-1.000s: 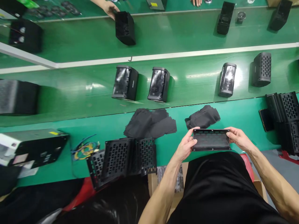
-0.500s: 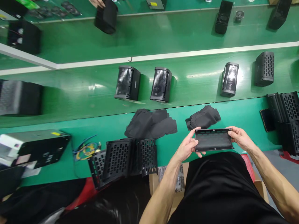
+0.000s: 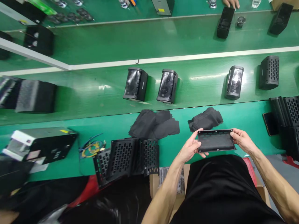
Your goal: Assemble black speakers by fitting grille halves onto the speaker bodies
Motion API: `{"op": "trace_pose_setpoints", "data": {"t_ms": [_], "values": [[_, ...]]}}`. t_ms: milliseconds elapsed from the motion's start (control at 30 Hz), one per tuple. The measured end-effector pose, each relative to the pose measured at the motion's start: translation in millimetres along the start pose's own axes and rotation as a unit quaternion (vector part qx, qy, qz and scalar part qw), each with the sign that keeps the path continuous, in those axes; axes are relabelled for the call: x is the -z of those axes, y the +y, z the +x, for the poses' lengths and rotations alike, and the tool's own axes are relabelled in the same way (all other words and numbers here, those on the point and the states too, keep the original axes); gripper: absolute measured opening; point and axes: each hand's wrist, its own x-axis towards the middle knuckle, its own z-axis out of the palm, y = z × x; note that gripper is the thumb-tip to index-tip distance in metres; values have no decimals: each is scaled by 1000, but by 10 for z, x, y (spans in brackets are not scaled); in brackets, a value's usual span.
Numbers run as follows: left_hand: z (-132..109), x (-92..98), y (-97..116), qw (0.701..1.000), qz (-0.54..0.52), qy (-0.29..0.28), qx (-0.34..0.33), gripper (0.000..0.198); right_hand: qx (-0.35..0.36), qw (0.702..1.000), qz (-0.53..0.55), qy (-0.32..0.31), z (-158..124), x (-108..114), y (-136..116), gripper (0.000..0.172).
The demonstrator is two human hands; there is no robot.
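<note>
Between my two hands is a black speaker grille (image 3: pixel 217 141), its hollow inner side turned up and dark sheet lining visible inside. My left hand (image 3: pixel 192 146) grips its left end, thumb on the rim and fingers beneath. At the right end, my right hand (image 3: pixel 241 140) pinches the corner between thumb and fingers. Just beyond the grille lies a small pile of black cloth pieces (image 3: pixel 206 119). A larger pile of black cloth pieces (image 3: pixel 154 124) spreads to the left. Several perforated black grilles (image 3: pixel 123 157) stand grouped at the table's front edge.
Speaker boxes (image 3: pixel 135 84) stand along the green line beyond my table. More grilles (image 3: pixel 288 121) are stacked at the right beside a phone (image 3: pixel 270 123). To the left are a metal-cased device (image 3: pixel 46 143) and coiled cables (image 3: pixel 92 147). Another person's hand (image 3: pixel 231 3) shows at the far bench.
The view has shifted slightly, so most things appear further right. Both hands keep the same hold on the grille. At the far bench, a hand and black box at upper left have left view.
</note>
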Motion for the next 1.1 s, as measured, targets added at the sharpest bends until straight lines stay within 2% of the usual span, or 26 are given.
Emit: {"op": "trace_pose_setpoints", "data": {"t_ms": [400, 567, 800, 1100], "values": [[3, 7, 0, 1000, -12, 19, 14, 99, -3, 1000, 6, -3, -15, -9, -34, 45], [11, 49, -45, 1000, -11, 6, 7, 99, -2, 1000, 3, -1, -17, -25, -38, 47], [33, 60, -80, 999, -12, -30, -38, 89, 34, 999, -6, 8, -12, -13, -98, 49], [124, -6, 21, 997, 14, -25, -70, 85, 63, 996, -70, 2, -23, 97, -184, 50]]}}
